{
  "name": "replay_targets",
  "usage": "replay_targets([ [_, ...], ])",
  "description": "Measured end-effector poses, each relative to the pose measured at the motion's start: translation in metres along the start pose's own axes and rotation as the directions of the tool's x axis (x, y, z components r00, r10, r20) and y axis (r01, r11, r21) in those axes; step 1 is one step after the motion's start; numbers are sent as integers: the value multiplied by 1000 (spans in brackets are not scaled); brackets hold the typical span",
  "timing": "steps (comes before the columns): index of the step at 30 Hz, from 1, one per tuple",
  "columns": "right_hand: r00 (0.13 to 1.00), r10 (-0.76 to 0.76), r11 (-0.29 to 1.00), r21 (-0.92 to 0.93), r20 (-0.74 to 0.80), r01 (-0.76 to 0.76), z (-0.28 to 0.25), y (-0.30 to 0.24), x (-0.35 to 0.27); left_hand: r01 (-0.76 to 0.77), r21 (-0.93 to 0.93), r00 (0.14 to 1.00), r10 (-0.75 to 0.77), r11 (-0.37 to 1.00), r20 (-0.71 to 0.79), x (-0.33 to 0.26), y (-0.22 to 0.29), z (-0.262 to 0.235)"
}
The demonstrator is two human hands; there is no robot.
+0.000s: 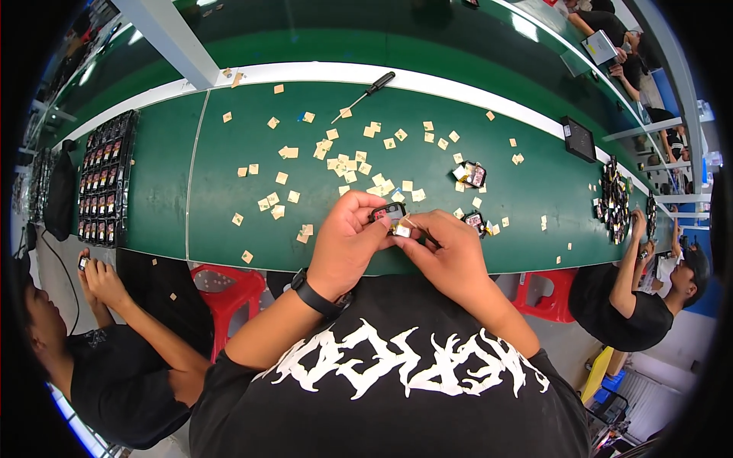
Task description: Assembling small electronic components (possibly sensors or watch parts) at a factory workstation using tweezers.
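Just past the table's near edge, my left hand (343, 240) grips a small black-framed electronic device (390, 211) between thumb and fingers. My right hand (454, 252) meets it from the other side, its fingers pinched at a small white-and-silver piece (402, 230) by the device's lower edge. Whether that piece is joined to the device is too small to tell. Two similar open devices lie right of my hands: one farther off (475, 176), and one (474, 222) close to my right fingers. Many small tan paper squares (350, 176) are scattered over the green table beyond my hands.
A black-handled screwdriver (374, 87) lies at the far side. Black trays of devices (104, 179) stand left; a pile of black parts (615, 200) and an empty black tray (579, 139) lie right. Co-workers sit on both sides, near red stools (229, 299).
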State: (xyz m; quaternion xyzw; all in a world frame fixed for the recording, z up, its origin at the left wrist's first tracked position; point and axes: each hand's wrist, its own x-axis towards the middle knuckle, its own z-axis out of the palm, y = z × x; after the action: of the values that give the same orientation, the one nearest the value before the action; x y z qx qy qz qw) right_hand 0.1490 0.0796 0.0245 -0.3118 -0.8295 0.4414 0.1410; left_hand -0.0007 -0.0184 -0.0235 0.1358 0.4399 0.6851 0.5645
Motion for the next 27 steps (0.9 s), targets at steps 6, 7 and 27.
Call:
replay_targets([
  [6,994,-58,998,28,-88,60,5,13,-3,-1,43,1000,0,999,30,1,-3,0],
  [7,993,109,975,197,-50,-98,5,10,-2,-17,50,1000,16,999,22,1,-5,0],
  [27,976,201,914,343,84,-218,16,6,5,-186,203,983,182,961,37,0,-18,-5],
])
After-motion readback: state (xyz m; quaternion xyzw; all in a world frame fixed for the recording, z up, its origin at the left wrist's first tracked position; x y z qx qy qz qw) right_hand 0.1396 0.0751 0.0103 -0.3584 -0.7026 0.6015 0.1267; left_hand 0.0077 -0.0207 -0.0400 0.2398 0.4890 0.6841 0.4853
